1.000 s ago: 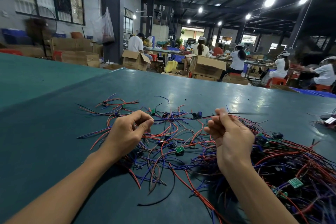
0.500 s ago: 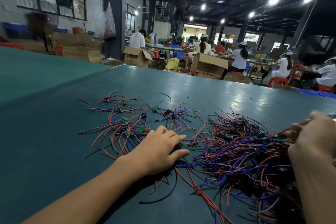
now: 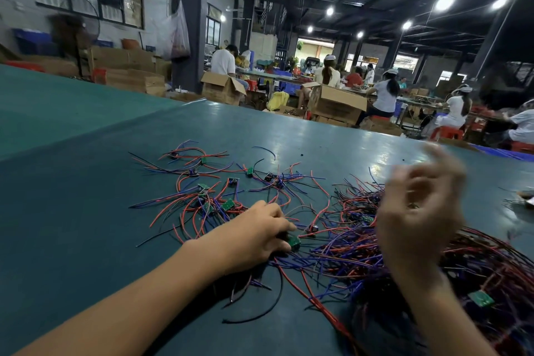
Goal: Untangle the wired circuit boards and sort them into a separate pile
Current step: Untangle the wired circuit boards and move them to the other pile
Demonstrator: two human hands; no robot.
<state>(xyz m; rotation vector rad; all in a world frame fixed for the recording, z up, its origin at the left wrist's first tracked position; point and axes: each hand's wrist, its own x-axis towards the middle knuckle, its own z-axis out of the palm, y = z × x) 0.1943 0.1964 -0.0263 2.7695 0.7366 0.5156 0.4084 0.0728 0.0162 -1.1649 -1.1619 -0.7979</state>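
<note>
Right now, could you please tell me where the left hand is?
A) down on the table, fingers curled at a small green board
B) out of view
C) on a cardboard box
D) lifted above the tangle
A: the left hand lies low on the table, fingers curled at a green board, while the blurred right hand is lifted.

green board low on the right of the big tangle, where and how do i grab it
Pinch the green board by its opposite edges, coming straight down from above. It lies nearly flat on top of the tangle with its edges clear, while its wires are lost in the pile, so tugging those would likely drag the knot. The right hand, hovering nearby, seems closest.
</note>
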